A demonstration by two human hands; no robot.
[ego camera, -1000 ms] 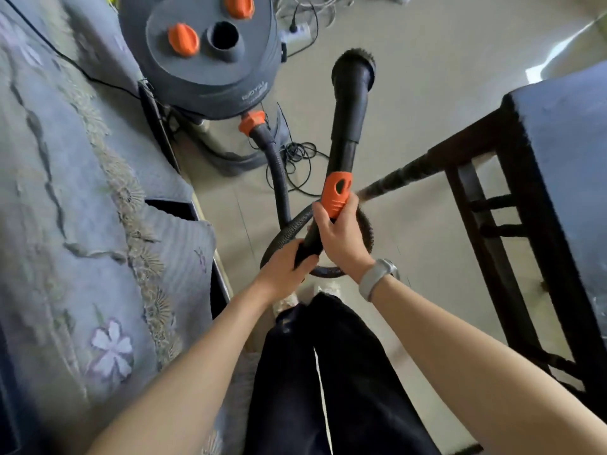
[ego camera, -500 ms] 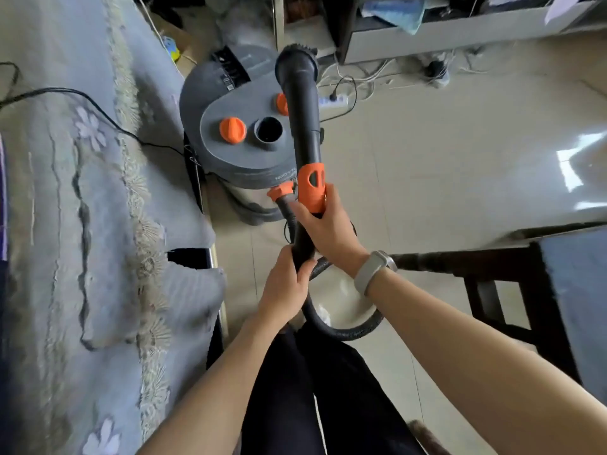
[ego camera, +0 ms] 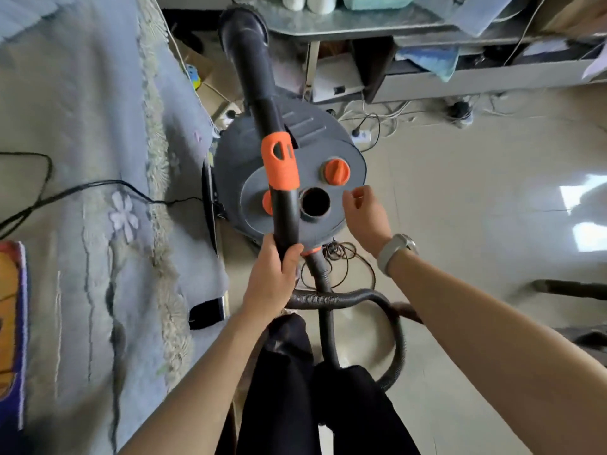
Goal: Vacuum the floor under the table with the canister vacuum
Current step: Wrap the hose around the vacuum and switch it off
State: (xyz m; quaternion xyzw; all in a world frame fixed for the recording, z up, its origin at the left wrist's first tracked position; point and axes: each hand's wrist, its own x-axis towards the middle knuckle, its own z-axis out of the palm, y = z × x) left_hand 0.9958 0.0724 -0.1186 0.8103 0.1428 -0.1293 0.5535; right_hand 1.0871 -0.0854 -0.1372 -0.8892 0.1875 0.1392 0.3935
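**Wand raised, floor still waiting**

A person stands over the canister vacuum (ego camera: 289, 178), the left hand (ego camera: 274, 280) wrapped tight around the black wand (ego camera: 285, 211) just below its orange collar (ego camera: 281, 160). The right hand (ego camera: 364, 211) hangs free above the drum's lid, fingers loosely curled and gripping nothing, near an orange knob (ego camera: 336, 171) and an open round port (ego camera: 315, 202). The wand points up and away, its flared brush nozzle (ego camera: 243, 26) nowhere near the floor (ego camera: 476, 198), so by the look of it no cleaning under the table has begun; setup seems to be the step in hand. The drum is matte grey plastic, round and flat-topped. A ribbed, flexible hose (ego camera: 391, 323) loops across glossy pale tiles beside thin tangled cords (ego camera: 341, 257). An embroidered, fringed blue-grey cloth (ego camera: 98, 208) lies to the left.
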